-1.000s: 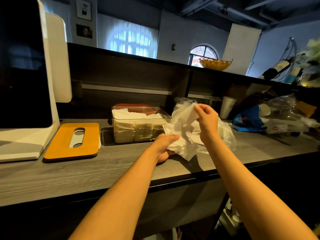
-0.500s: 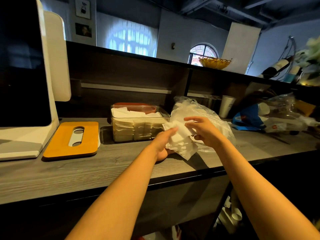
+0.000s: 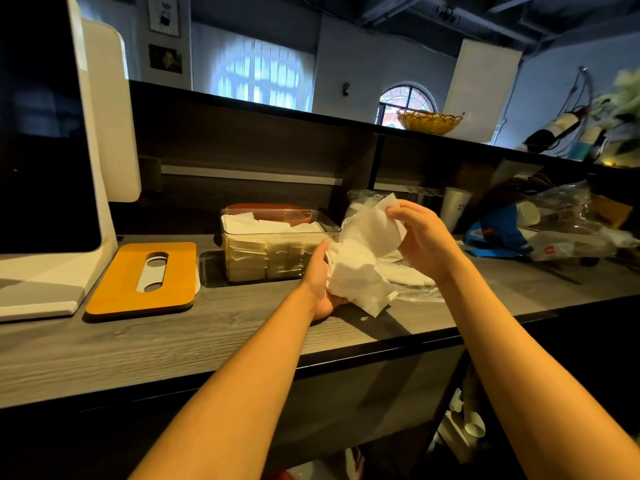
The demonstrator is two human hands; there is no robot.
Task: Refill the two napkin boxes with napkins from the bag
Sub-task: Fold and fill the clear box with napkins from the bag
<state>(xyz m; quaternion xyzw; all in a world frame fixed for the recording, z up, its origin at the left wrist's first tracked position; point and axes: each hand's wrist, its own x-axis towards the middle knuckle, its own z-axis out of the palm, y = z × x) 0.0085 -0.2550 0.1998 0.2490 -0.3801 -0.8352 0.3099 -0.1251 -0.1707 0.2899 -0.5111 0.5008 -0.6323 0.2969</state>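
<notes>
A long grey wooden counter (image 3: 145, 344) runs from left to right across the view. At its far left a big white machine with a dark screen (image 3: 45, 157) is stood. Beside that, a flat orange lid with a slot in it (image 3: 143, 277) is laid, with its long side pointing away toward the back wall. Just right of the lid, a clear plastic napkin box (image 3: 277, 245) is seen, with its long side running left to right and its open top facing up; it is filled with stacked white napkins, and a reddish lid is leaned behind it. Right of the box, a crinkly clear plastic bag (image 3: 412, 282) is spread on the counter. A bunch of soft white napkins (image 3: 363, 261) is held up in front of the bag, touching the box's right end. The bunch is gripped from below by the left hand (image 3: 320, 282), and its top is pinched by the right hand (image 3: 420, 240), so the bunch stands mostly upright.
</notes>
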